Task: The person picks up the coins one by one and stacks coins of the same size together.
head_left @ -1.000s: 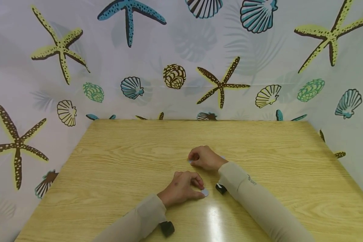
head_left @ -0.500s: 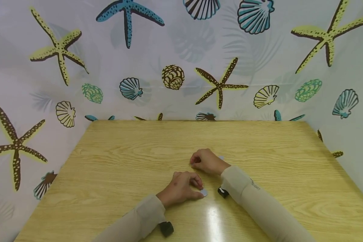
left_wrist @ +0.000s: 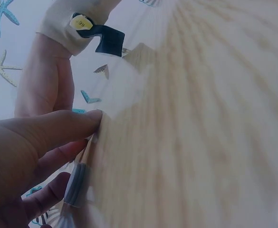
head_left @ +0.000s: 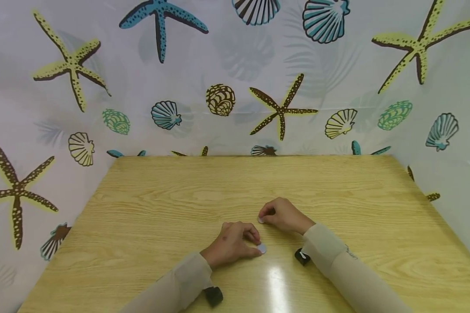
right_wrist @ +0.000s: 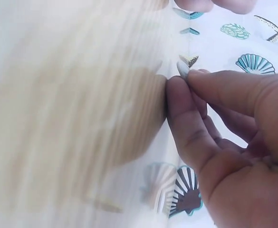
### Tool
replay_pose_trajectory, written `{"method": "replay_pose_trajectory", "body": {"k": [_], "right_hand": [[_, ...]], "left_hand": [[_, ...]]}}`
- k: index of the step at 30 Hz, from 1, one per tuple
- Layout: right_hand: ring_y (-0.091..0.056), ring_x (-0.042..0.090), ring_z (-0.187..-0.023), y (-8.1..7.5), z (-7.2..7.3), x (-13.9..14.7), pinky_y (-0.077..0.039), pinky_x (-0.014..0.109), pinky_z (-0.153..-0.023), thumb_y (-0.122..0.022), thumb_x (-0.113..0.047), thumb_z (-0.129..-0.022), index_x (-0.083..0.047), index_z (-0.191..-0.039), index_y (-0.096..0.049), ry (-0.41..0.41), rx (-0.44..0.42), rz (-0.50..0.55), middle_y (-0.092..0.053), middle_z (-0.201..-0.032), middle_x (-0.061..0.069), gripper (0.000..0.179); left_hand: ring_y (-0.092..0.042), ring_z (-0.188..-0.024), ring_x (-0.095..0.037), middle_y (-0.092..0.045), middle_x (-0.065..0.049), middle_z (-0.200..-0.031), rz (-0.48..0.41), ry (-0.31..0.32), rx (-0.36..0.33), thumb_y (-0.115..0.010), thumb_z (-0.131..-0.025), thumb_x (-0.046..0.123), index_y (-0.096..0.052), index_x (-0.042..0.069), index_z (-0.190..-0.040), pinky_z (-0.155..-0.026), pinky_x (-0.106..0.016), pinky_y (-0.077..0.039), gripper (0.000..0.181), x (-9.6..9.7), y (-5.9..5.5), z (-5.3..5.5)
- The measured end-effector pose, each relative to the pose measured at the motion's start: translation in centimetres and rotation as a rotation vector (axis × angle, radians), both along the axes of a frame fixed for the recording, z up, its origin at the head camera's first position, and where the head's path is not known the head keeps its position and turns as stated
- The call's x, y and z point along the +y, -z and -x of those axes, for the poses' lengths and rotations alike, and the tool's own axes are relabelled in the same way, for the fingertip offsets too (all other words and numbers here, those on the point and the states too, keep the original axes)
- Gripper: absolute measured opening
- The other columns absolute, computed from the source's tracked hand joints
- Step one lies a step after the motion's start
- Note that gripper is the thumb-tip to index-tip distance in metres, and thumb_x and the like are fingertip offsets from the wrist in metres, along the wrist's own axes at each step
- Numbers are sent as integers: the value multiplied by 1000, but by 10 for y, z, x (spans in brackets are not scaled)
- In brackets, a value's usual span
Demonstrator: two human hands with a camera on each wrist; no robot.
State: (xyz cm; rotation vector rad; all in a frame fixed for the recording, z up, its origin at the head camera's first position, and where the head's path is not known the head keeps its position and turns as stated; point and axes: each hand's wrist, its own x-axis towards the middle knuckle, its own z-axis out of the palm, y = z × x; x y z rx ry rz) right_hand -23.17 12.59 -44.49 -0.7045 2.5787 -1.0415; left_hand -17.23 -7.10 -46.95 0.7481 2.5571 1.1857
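Observation:
In the head view a white disc (head_left: 262, 248) lies on the table between the thumb and fingertips of my left hand (head_left: 231, 244), which holds it at the edge. The left wrist view shows that disc (left_wrist: 75, 184) from the side, grey-blue and layered like a small stack, beside the fingers of my left hand (left_wrist: 34, 152). My right hand (head_left: 285, 216), farther back, pinches a small white disc (head_left: 260, 220) low over the table. Seen from the right wrist, the small disc (right_wrist: 182, 69) shows its edge between thumb and fingertip; the rest is hidden.
The wood-grain table (head_left: 160, 195) runs back to a hanging cloth (head_left: 196, 78) printed with starfish and shells, which also walls both sides. A bright light reflection lies on the table in front of the hands. Black cameras sit under both wrists.
My right hand has come toward me and to the right with the small disc. A pale piece beyond its wrist has gone from sight. My left hand stays put at its disc.

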Motion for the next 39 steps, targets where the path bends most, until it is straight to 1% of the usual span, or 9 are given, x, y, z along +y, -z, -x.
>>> {"method": "replay_pose_trajectory", "body": {"k": [5,11,21,27,31,35,39], "right_hand": [[-57,10,-83,-2,-7,10,-46,34,-76,-69,-13,-85,-11,-85,-71,7,-29,1,-67,-83,-6,4],[-57,10,-82,-2,-17,20,-46,35,-77,-70,-17,-84,-12,-85,-71,16,-54,-14,-67,-83,-7,5],[-57,11,-80,-4,-34,32,-47,35,-75,-70,-14,-84,-11,-86,-70,9,-106,-8,-66,-83,-6,4],[-56,10,-78,-5,-43,36,-47,32,-72,-70,-15,-84,-11,-85,-70,-4,-88,1,-66,-82,-6,4],[-57,10,-79,-7,-49,39,-47,31,-73,-69,-14,-84,-11,-85,-70,-18,-80,-3,-66,-83,-6,4],[-58,11,-82,-8,-55,43,-48,32,-73,-69,-14,-84,-11,-87,-69,-19,-92,8,-66,-86,-5,5],[-59,11,-82,-7,-60,46,-48,29,-73,-68,-14,-85,-10,-89,-69,-19,-98,19,-66,-88,-5,6]], "left_hand": [[-58,-86,4,-65,24,-80,-3,1,-10,-80,-73,32,-62,25,-87,-97,-45,-22,24,-1,1,1],[-57,-88,3,-65,23,-82,-7,7,-20,-79,-73,33,-62,24,-88,-101,-47,-19,24,-2,0,1],[-57,-89,3,-66,23,-83,-22,16,-27,-80,-73,31,-63,25,-88,-102,-48,-17,24,-2,-1,1],[-58,-87,4,-66,22,-83,-27,18,-17,-80,-73,30,-63,24,-89,-99,-47,-20,25,-2,-1,2],[-58,-86,4,-66,22,-83,-29,20,-19,-80,-72,30,-62,24,-89,-98,-46,-21,25,-2,0,1],[-58,-86,3,-66,22,-82,-31,12,-25,-81,-72,30,-62,24,-88,-97,-46,-21,26,-2,0,1],[-58,-87,3,-66,22,-83,-35,10,-34,-81,-71,31,-62,24,-89,-97,-46,-21,26,-2,1,1]]}}
